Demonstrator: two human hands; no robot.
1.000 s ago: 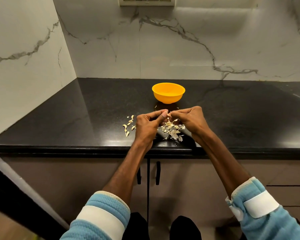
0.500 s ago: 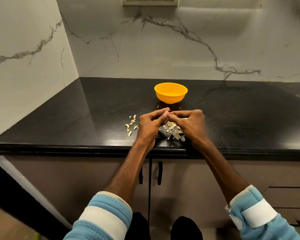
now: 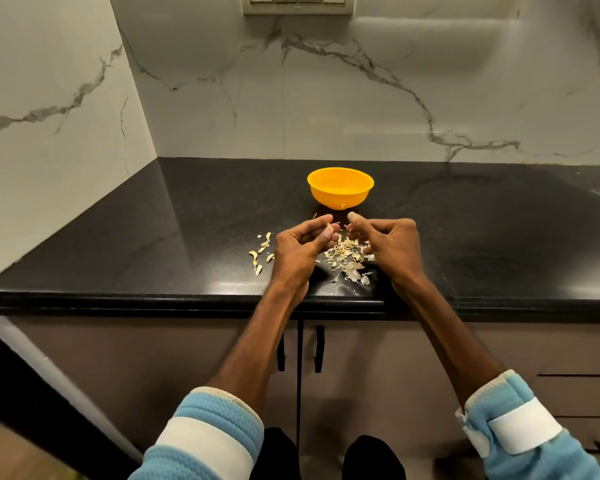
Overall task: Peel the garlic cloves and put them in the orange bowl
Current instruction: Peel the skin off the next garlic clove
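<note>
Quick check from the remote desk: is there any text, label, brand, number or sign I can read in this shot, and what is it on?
None can be read.
Switch plate on the wall: no legible marking.
Orange bowl: plain, no label.
Sleeve bands: plain white, no print.
Countertop, marble wall and cabinet doors: no text or signs.

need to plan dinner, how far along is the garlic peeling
Done: a heap of papery skins lies between the hands, so several cloves look peeled; the orange bowl's contents can't be seen. In hand: the left hand pinches a pale clove, the right hand just apart. Left: a few pieces, seemingly unpeeled cloves, on the counter.
</note>
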